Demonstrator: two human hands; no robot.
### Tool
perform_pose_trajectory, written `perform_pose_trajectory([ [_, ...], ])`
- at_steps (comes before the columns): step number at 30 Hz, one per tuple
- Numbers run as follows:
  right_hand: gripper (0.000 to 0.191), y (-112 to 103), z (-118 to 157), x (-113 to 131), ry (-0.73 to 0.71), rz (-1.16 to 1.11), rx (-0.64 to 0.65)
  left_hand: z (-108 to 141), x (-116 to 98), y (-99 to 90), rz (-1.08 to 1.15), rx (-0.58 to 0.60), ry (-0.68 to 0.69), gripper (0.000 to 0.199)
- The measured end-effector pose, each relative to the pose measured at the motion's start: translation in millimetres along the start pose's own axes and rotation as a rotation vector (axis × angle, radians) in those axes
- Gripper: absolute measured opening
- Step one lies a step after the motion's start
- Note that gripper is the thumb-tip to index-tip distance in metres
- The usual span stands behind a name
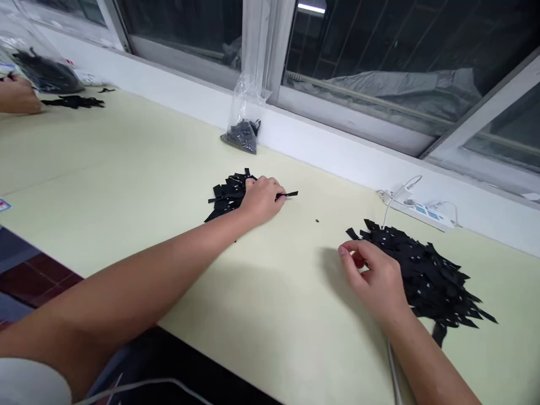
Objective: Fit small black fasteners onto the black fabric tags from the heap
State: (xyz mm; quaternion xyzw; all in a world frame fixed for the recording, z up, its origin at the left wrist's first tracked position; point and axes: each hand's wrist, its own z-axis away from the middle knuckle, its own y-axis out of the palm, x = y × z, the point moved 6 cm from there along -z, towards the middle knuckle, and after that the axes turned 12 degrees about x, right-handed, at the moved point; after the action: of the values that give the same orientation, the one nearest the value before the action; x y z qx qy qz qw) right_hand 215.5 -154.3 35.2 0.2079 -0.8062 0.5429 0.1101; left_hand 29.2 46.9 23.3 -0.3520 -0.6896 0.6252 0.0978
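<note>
Black strip (292,194), probably light and soft, best pinched near end; left hand (262,199) grasping it, right hand (375,275) loosely curled, empty.

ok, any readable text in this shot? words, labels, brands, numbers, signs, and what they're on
None readable.
Sticker at the left edge of the picture: blue and red marks, too blurred to read.
Power strip: blue panels, any print too small to read.
Black strips: pale spots, too small to tell if lettering.
</note>
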Motion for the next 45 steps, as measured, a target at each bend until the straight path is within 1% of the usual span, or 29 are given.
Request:
perform_pose_trajectory([
  [3, 0.015, 3.3, -0.3, -3.8, 0.017, -0.013, 0.015, 0.2, -2.0, -0.1, -0.030, 0.000, 0.020, 0.032],
  [7, 0.016, 4.5, -0.6, -6.3, 0.030, -0.006, 0.012, -0.3, -0.1, 0.0, -0.042, -0.010, 0.025, 0.033],
  [11, 0.017, 6.6, -1.4, -7.8, 0.064, -0.029, 0.015, 0.9, -2.0, -5.9, -0.027, -0.047, 0.043, 0.033],
  [13, 0.018, 7.5, -1.5, -9.9, 0.113, -0.071, 0.018, 3.2, -7.9, -10.8, -0.011, -0.064, 0.071, 0.033],
  [15, 0.028, 8.3, -1.3, -13.0, 0.175, -0.127, 0.025, 7.1, -18.2, -13.9, 0.010, -0.064, 0.121, 0.033],
  [17, 0.034, 9.6, -0.7, -16.1, 0.228, -0.189, 0.037, 13.0, -32.2, -13.0, 0.030, -0.041, 0.186, 0.033],
  [20, 0.038, 15.3, -0.3, -20.8, 0.288, -0.319, 0.065, 25.8, -57.0, -2.8, 0.094, 0.045, 0.310, 0.031],
  [22, 0.042, 23.6, -1.1, -22.9, 0.317, -0.475, 0.097, 35.7, -73.3, 8.0, 0.317, 0.165, 0.411, 0.032],
  [23, 0.044, 29.1, -1.9, -23.0, 0.325, -0.573, 0.122, 40.1, -79.9, 14.1, 0.415, 0.238, 0.432, 0.032],
  [25, 0.046, 39.6, -4.1, -21.4, 0.336, -0.759, 0.167, 46.7, -89.0, 25.2, 0.574, 0.363, 0.415, 0.031],
  [27, 0.043, 45.4, -6.1, -20.0, 0.350, -0.881, 0.165, 49.9, -93.1, 32.7, 0.700, 0.438, 0.360, 0.031],
  [30, 0.040, 45.2, -6.9, -22.1, 0.396, -0.977, 0.079, 49.9, -94.5, 37.7, 0.851, 0.487, 0.293, 0.033],
  [32, 0.038, 44.1, -6.6, -23.2, 0.426, -1.044, 0.040, 49.0, -94.7, 39.2, 0.903, 0.514, 0.269, 0.033],
  [35, 0.035, 42.4, -7.2, -23.1, 0.453, -1.123, 0.007, 48.2, -94.8, 41.0, 0.921, 0.547, 0.244, 0.034],
  [37, 0.034, 40.9, -7.9, -23.8, 0.474, -1.148, -0.022, 48.4, -96.2, 42.3, 0.891, 0.569, 0.260, 0.035],
  [39, 0.035, 38.5, -8.4, -25.3, 0.484, -1.149, -0.049, 48.3, -98.1, 41.2, 0.849, 0.552, 0.310, 0.033],
  [40, 0.036, 37.0, -8.6, -26.0, 0.481, -1.140, -0.057, 47.5, -97.4, 39.0, 0.835, 0.508, 0.320, 0.030],
  [41, 0.036, 35.4, -8.7, -26.7, 0.475, -1.126, -0.061, 46.4, -95.6, 35.5, 0.824, 0.440, 0.317, 0.027],
  [43, 0.037, 32.8, -8.1, -27.6, 0.471, -1.086, -0.055, 45.4, -90.7, 25.1, 0.792, 0.266, 0.309, 0.021],
  [45, 0.037, 32.5, -6.9, -27.5, 0.479, -1.054, -0.028, 48.2, -91.4, 13.9, 0.725, 0.142, 0.378, 0.015],
])
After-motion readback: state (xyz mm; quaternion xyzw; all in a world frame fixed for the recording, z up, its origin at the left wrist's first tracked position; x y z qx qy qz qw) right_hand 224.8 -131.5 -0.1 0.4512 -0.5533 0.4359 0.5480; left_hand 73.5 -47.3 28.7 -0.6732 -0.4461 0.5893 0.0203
